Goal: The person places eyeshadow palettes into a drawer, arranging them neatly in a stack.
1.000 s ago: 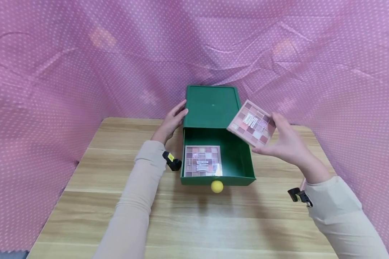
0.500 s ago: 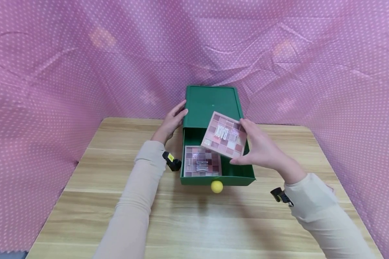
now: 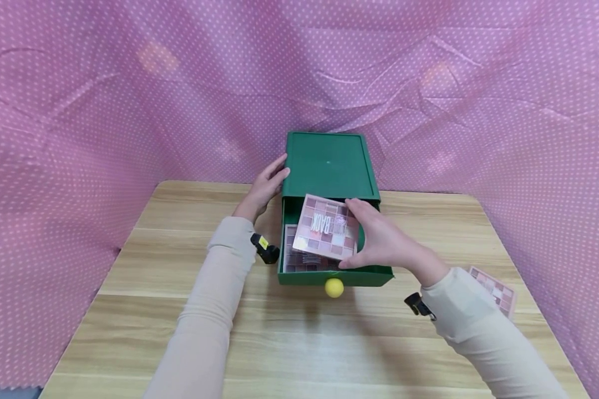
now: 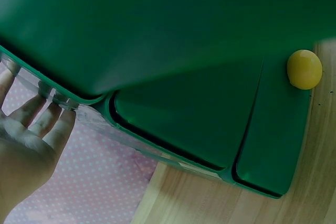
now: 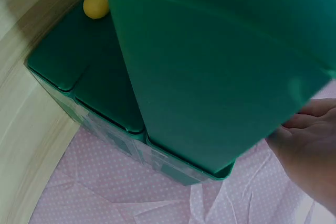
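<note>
My right hand (image 3: 379,238) pinches an eyeshadow palette (image 3: 326,227) by its right side, thumb at the near corner and fingers at the far one. That palette is tilted above the pulled-out drawer (image 3: 374,276) of a green drawer box (image 3: 329,163). Beneath it, a second eyeshadow palette (image 3: 292,260) lies in the drawer's left part, partly covered. My left hand (image 3: 262,191) rests its fingers against the box's left side; the left wrist view shows these fingers (image 4: 62,129) at the box's edge. In the right wrist view the drawer hides the held palette.
A round yellow knob (image 3: 334,287) sticks out from the drawer front. On the wooden table (image 3: 179,310), a third eyeshadow palette (image 3: 494,289) lies at the right, partly behind the right sleeve. A pink dotted cloth (image 3: 219,94) hangs around the table's back and sides.
My right hand has carried the palette left and nearer to me, from the box's right side to over the palette in the drawer. The palette on the table has come into sight. My left hand stays put.
</note>
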The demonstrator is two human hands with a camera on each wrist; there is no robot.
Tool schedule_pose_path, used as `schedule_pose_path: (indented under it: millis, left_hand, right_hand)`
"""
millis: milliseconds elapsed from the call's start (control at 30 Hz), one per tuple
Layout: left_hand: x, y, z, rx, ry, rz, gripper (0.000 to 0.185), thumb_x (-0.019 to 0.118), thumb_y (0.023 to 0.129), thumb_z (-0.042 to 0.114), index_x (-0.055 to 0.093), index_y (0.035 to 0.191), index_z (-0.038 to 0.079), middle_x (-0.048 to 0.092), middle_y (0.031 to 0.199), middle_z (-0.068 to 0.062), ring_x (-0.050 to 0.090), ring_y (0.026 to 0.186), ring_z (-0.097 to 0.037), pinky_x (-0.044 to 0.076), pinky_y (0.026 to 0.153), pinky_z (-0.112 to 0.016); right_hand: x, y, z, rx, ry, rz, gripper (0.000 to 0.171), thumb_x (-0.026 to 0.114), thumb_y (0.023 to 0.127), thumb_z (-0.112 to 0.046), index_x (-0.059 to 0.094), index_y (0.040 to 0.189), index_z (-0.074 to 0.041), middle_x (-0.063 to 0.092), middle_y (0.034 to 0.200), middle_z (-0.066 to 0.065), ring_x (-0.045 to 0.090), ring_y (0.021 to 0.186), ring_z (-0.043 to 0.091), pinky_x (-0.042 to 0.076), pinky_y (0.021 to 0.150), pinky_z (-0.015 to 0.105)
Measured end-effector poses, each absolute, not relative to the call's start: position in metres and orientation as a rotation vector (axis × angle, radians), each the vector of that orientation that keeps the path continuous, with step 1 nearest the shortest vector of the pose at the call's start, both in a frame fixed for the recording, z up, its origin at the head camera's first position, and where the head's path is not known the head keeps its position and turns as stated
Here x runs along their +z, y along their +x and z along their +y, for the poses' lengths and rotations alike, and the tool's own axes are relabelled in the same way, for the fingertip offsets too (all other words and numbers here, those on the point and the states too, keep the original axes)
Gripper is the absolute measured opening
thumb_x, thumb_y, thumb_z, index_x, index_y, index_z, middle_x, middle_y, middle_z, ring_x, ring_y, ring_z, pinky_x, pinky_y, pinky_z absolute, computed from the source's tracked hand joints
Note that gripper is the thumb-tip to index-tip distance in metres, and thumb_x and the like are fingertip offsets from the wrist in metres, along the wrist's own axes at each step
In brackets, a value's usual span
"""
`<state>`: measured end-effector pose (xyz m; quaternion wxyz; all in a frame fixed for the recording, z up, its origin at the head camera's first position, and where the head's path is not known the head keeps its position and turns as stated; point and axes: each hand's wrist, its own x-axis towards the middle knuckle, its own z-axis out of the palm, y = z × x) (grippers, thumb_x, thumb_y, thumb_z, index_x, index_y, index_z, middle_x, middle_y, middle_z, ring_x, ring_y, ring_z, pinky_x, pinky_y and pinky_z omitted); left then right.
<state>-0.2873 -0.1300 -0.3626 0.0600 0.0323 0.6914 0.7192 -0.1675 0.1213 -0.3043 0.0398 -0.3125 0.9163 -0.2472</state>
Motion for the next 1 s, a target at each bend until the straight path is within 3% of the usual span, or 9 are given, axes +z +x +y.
schedule_pose_path:
  millis: [1000]
  left_hand:
    - [-0.365,-0.284,-0.130,2.192,0.116,2.071,0.047,0.051,0.086,0.033,0.036,0.131,0.031,0.028,0.137,0.002,0.038,0.115,-0.018,0.037,0.090,-0.032]
  right_hand:
    - [-0.336,-0.178,0.097,-0.528,-1.061,2.701,0.095,0.080,0.059,-0.024,0.026,0.131,0.007,0.028,0.134,0.019,0.022,0.123,0.030,0.024,0.098,0.037]
